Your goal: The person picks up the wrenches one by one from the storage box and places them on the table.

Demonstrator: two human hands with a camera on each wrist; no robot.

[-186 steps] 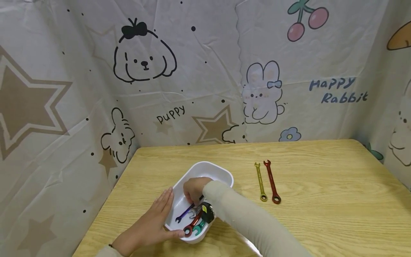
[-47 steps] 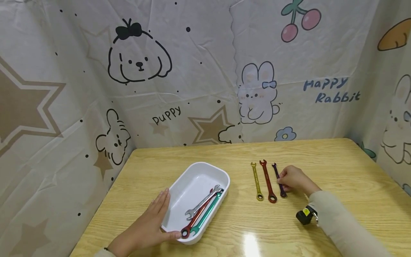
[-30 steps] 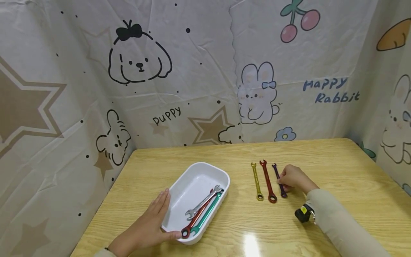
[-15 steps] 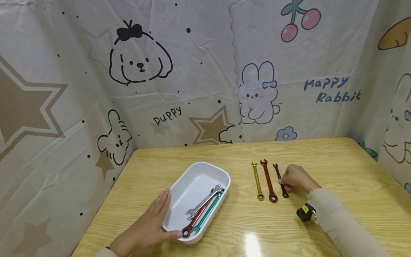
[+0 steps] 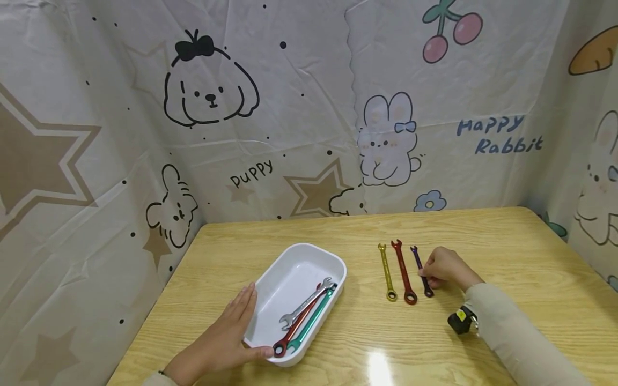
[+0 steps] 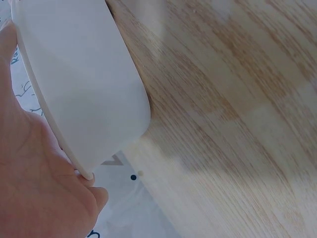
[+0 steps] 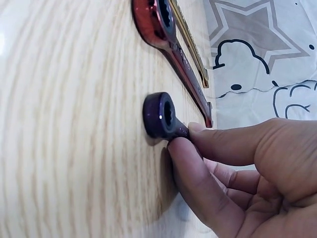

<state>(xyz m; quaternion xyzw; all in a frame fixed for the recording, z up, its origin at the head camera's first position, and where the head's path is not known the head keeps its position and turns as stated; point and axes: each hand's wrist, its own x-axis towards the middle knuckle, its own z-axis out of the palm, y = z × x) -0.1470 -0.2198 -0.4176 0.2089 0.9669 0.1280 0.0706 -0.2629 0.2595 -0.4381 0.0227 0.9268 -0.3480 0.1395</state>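
My right hand [image 5: 445, 268] pinches a small purple ratcheting combination wrench [image 5: 427, 290] between thumb and index finger. In the right wrist view, the wrench's ring end [image 7: 159, 115] sits low at the wood surface, and the hand covers its far part. To its left lie a red wrench [image 5: 404, 273] and a yellow wrench [image 5: 387, 272], roughly parallel. My left hand [image 5: 219, 329] rests against a white plastic bin [image 5: 270, 284], fingers straight along its left rim and thumb at the near rim. Inside the bin are a silver wrench [image 5: 305, 304], another red wrench [image 5: 289, 338] and a green wrench [image 5: 311, 321].
Everything stands on a wood-grain table [image 5: 512, 257]. Behind it and along both sides hangs a printed fabric backdrop [image 5: 309, 123]. A black wrist device [image 5: 461, 320] hangs below the right sleeve, close over the tabletop.
Earlier my right hand was inside the bin at the purple wrench. It has since moved right, and that wrench now lies beside the red one. Over the last second both hands stay almost still.
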